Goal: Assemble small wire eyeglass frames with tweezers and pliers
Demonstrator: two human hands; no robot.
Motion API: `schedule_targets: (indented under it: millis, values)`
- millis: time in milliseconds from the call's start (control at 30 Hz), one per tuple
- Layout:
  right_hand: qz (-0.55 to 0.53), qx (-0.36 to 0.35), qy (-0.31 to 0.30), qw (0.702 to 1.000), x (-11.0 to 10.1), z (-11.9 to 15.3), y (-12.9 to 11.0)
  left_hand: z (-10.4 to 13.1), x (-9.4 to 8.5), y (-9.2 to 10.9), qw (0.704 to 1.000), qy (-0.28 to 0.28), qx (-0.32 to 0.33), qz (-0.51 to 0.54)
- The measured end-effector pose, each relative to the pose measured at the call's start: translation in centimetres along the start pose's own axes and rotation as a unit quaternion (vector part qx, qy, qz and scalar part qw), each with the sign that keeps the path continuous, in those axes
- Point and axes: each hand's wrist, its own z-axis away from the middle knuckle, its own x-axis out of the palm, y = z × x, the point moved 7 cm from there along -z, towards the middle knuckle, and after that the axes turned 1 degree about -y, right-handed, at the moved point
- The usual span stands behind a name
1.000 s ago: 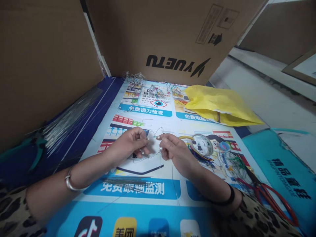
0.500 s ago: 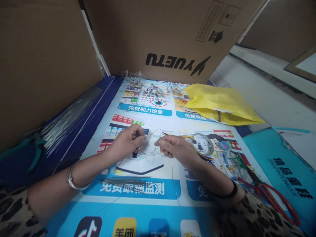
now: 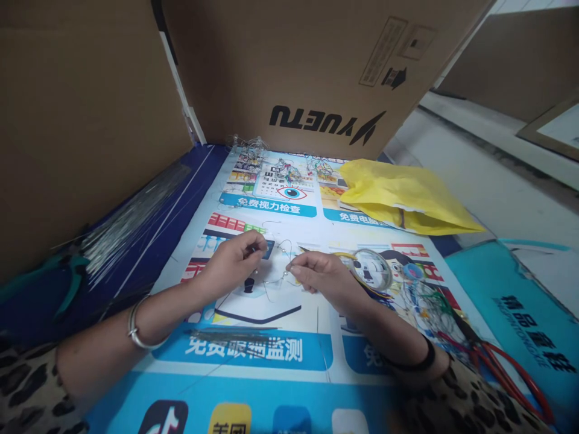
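A thin wire piece with small pearl-like beads (image 3: 285, 273) hangs in a loose loop between my hands, above the printed sheet (image 3: 289, 377). My left hand (image 3: 240, 258) pinches its left side, thumb and forefinger together. At its right side, the fingertips of my right hand (image 3: 319, 272) are closed on the wire. Several straight wires (image 3: 235, 333) lie on the sheet below my hands. Just right of my right hand is a round clear container (image 3: 373, 269). How the wire runs inside my fingers is hidden.
Cardboard panels (image 3: 316, 72) stand behind and left. A yellow bag (image 3: 407, 196) lies back right, red-handled scissors (image 3: 513, 374) front right beside tangled coloured wires (image 3: 425, 301). Teal-handled pliers (image 3: 67, 286) and a wire bundle (image 3: 131, 211) are left.
The view has shifted slightly, so the surroundings sit a little lower. Both hands keep their pinch, and the beaded wire between them has changed shape slightly.
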Motion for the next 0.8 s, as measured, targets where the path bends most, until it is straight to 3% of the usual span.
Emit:
schedule_targets:
  millis: [200,300,400,800]
  values:
    - [0.188,-0.018,0.078,0.979,-0.9,0.0,-0.4,0.1,0.0,0.6,0.994,-0.001,0.027,-0.108]
    - [0.352,-0.037,0.110,0.929,-1.0,0.0,-0.9,0.3,0.3,0.9,0.977,-0.008,0.038,-0.209]
    - [0.459,-0.051,0.099,0.881,-0.6,-0.2,-1.1,0.4,0.6,1.0,0.955,-0.022,0.038,-0.295]
    - [0.439,-0.059,0.088,0.892,-0.4,0.4,-1.0,0.6,1.0,1.4,0.921,-0.041,0.076,-0.379]
